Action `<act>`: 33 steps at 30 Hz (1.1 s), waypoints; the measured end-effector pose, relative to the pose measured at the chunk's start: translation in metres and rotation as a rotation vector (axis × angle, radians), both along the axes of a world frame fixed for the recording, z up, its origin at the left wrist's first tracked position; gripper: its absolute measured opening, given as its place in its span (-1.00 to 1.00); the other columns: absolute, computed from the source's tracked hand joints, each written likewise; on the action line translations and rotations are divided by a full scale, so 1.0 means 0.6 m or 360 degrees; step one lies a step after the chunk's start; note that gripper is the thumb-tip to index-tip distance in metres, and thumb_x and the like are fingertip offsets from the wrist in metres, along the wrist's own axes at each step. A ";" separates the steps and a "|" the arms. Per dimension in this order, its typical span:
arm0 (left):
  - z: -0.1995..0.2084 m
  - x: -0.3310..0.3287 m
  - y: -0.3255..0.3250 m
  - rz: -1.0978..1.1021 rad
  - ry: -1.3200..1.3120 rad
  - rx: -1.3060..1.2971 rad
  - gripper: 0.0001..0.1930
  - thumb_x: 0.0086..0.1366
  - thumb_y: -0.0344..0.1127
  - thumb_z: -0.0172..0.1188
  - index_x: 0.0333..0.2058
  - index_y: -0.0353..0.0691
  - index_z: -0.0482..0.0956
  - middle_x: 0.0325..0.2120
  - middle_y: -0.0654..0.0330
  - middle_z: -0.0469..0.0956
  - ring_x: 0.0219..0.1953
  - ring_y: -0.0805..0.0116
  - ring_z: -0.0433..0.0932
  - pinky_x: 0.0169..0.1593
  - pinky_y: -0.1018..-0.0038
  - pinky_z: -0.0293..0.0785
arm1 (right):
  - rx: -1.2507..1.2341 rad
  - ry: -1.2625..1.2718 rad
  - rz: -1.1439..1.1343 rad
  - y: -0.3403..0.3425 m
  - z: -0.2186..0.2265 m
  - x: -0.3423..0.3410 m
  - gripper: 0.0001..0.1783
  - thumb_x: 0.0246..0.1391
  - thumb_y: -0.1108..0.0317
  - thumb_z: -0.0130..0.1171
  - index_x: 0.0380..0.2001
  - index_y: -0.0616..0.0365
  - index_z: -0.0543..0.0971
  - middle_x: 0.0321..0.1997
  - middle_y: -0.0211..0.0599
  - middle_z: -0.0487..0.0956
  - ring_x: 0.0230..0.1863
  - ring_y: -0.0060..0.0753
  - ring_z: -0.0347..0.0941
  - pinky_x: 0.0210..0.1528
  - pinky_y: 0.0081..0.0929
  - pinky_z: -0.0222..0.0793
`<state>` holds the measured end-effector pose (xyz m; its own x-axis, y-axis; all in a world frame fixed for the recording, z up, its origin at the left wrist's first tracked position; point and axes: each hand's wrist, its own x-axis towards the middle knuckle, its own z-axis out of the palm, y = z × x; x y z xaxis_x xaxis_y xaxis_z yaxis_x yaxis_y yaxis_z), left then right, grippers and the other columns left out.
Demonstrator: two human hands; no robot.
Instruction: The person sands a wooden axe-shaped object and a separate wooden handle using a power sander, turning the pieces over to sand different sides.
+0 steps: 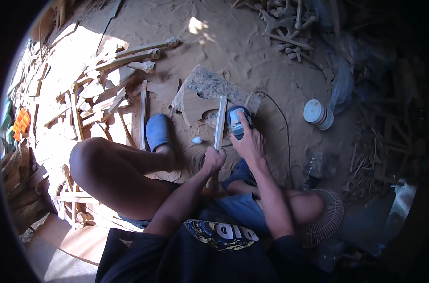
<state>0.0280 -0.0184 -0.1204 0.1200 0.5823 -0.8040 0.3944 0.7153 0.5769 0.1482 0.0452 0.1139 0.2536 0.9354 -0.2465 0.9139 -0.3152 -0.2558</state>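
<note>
over the sandy ground between the person's feet, a straight, pale, flat-sided bar (pixel 220 121), seemingly wooden, slants up from the left hand (pixel 214 159), whose fingers are curled firmly around its lower part. just to its right, a rounded blue and dark power tool (pixel 234 119) sits in the right hand (pixel 249 144); the index finger stretches along its top, the other fingers bent at its side, their exact hold hard to see. whether tool and bar touch cannot be told. the tool's underside is hidden, and the bar below the left fist is hard to make out. beyond them, a rough, speckled grey stone slab (pixel 202 79) lies under a smooth, curved tan piece (pixel 192 106). a thin dark cable (pixel 284 113) bends across the sand; deep shadow blurs the scraps at far right.
</note>
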 end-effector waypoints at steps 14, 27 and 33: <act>0.113 -0.035 0.049 0.0025 -0.0215 0.0112 -0.50 0.40 -0.14 0.20 -0.34 -0.68 0.55 -0.46 -0.22 0.65 -0.41 -0.04 0.76 -0.39 0.06 0.64 | -0.0026 0.0205 -0.0404 -0.042 0.094 0.002 -0.04 0.13 0.16 0.41 0.57 -0.20 0.25 0.05 0.35 0.69 0.04 0.50 0.62 0.14 0.24 0.55; 0.297 -0.102 0.071 -0.0168 -0.0195 -0.0154 -0.68 0.48 -0.25 0.13 -0.48 -0.25 0.37 -0.65 0.25 0.38 -0.68 0.33 0.43 -0.61 0.25 0.42 | 0.0334 0.0206 -0.0233 -0.080 0.073 0.048 -0.05 0.11 0.11 0.43 0.55 -0.33 0.29 0.01 0.18 0.74 -0.11 0.45 0.67 -0.07 0.24 0.60; 0.285 -0.101 0.063 -0.0219 -0.0123 -0.0165 -0.61 0.47 -0.18 0.09 -0.25 -0.54 0.51 -0.59 0.06 0.52 -0.60 0.19 0.59 -0.52 0.19 0.59 | 0.0129 0.0322 -0.0203 -0.086 0.039 0.031 -0.05 0.12 0.10 0.43 0.56 -0.31 0.27 0.00 0.30 0.70 -0.01 0.51 0.62 0.04 0.29 0.55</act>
<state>-0.0328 0.0193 0.0504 0.2563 0.4707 -0.8442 0.4499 0.7150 0.5352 0.1671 -0.0065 0.1375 0.3240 0.9177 -0.2300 0.7957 -0.3958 -0.4584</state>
